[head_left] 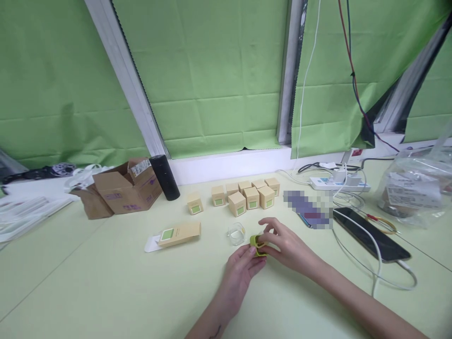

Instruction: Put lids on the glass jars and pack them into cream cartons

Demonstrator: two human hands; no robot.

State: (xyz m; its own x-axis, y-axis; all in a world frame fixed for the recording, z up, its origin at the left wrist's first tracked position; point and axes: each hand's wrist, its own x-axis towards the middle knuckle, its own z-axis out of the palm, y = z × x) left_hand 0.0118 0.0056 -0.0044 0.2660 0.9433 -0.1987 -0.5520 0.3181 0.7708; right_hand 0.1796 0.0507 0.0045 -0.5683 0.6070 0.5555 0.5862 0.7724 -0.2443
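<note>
Low in the middle, my left hand (240, 268) is closed around a small yellow-green case (253, 241) with an open, hollow side. My right hand (287, 242) reaches over from the right, its fingers bent and pinching at the case's opening; whether something separate sits between the fingertips is hidden. Just beyond the left fingers stands a clear see-through cup-like container (236, 234). Farther left lies an opened, flattened-looking cardboard box (183, 234) with a green label and a white flap sticking out.
Several small tan boxes (237, 203) with green labels stand behind the hands. Back left are a larger brown carton (127, 188) and a black cylinder (164, 178). To the right lie a black phone (370, 233), cables, a power strip (339, 183) and a plastic bag (416, 188).
</note>
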